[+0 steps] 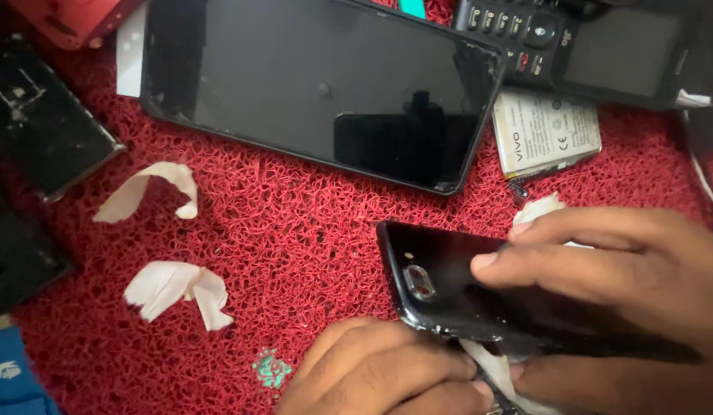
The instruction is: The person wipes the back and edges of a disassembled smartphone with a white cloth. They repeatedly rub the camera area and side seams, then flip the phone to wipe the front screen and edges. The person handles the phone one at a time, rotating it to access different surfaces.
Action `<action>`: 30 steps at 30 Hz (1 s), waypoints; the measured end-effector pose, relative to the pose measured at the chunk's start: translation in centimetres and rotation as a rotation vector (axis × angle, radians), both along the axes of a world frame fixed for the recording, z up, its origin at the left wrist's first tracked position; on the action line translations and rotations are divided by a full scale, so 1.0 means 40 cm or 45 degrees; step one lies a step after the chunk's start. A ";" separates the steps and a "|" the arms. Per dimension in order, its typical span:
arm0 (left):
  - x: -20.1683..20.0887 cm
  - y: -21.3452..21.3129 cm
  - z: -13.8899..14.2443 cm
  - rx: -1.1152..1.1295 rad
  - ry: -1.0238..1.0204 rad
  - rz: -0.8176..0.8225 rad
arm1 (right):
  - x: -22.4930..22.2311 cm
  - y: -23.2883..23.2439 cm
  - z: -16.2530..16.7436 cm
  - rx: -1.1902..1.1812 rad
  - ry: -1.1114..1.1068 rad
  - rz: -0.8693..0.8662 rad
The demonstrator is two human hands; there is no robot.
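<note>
While a glossy black phone back cover (pixel 448 288) is held just above the red looped mat (pixel 295 230) at lower right, it is gripped from the right by the right hand (pixel 641 284), whose fingers (pixel 541 269) are closed over its upper face with the thumb beneath. The left hand (pixel 379 376) is curled at the cover's lower edge, its fingers pinched about a white strip (pixel 491 373) emerging there; whether the strip is firmly held cannot be told. Some peeling is judged already done, since two torn white scraps (pixel 176 288) (pixel 145 192) lie on the mat to the left, while the strip remains attached. Beyond lie a large black tablet (pixel 318 88), a flat battery (pixel 545 131) and a keypad handset (pixel 571 42). No desk or room is visible.
</note>
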State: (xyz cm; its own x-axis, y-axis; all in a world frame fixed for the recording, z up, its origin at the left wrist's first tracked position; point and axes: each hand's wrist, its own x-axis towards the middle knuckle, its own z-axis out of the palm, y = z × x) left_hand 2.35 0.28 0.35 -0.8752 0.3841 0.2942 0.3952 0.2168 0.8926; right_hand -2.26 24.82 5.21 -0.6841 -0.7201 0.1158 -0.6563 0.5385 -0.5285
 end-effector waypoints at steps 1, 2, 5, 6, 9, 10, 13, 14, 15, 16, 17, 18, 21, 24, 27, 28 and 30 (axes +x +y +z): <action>0.002 0.000 0.000 0.003 0.000 0.007 | 0.002 -0.003 -0.001 -0.002 -0.009 -0.010; 0.004 -0.001 0.003 -0.001 -0.001 0.013 | 0.005 -0.005 0.000 -0.004 -0.022 -0.017; 0.000 -0.002 0.012 0.000 -0.014 0.022 | 0.007 -0.016 0.002 -0.008 -0.056 -0.038; -0.003 -0.001 0.014 0.004 -0.019 0.024 | 0.007 -0.020 0.004 0.000 -0.062 -0.053; -0.012 -0.005 0.017 0.015 0.002 -0.011 | 0.009 -0.028 0.013 0.024 -0.091 -0.106; -0.013 -0.004 0.018 0.015 0.006 -0.007 | 0.009 -0.029 0.015 0.019 -0.094 -0.106; -0.013 0.000 0.022 0.018 -0.002 0.013 | 0.006 -0.028 0.010 -0.028 -0.102 -0.085; -0.012 0.002 0.025 0.024 -0.020 0.026 | 0.003 -0.024 0.007 -0.048 -0.108 -0.062; -0.011 0.004 0.028 0.031 -0.041 0.040 | 0.000 -0.020 0.005 -0.064 -0.123 -0.036; -0.011 0.004 0.031 0.037 -0.047 0.025 | -0.003 -0.016 0.004 -0.080 -0.139 -0.010; -0.013 0.003 0.033 0.045 -0.051 0.010 | -0.007 -0.011 0.003 -0.092 -0.159 0.019; -0.014 0.002 0.035 0.052 -0.056 -0.003 | -0.010 -0.008 0.002 -0.105 -0.176 0.039; -0.015 0.002 0.044 0.051 -0.065 0.033 | -0.014 -0.004 0.001 -0.141 -0.207 0.072; -0.019 0.003 0.044 0.082 -0.049 0.032 | -0.015 -0.006 -0.001 -0.146 -0.213 0.071; -0.013 0.011 0.051 0.067 -0.056 0.105 | -0.016 -0.004 0.004 -0.126 -0.220 0.066; -0.012 0.013 0.052 0.070 -0.051 0.112 | -0.016 -0.003 0.007 -0.116 -0.227 0.062; -0.011 0.017 0.053 0.079 -0.039 0.122 | -0.013 -0.001 0.019 -0.092 -0.256 0.053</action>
State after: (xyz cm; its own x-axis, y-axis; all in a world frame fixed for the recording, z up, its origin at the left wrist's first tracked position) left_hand 1.91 0.95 2.46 -0.9159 0.2798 0.2878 0.3480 0.1961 0.9168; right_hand -2.79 24.79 5.95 -0.6686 -0.7429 0.0323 -0.5547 0.4693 -0.6870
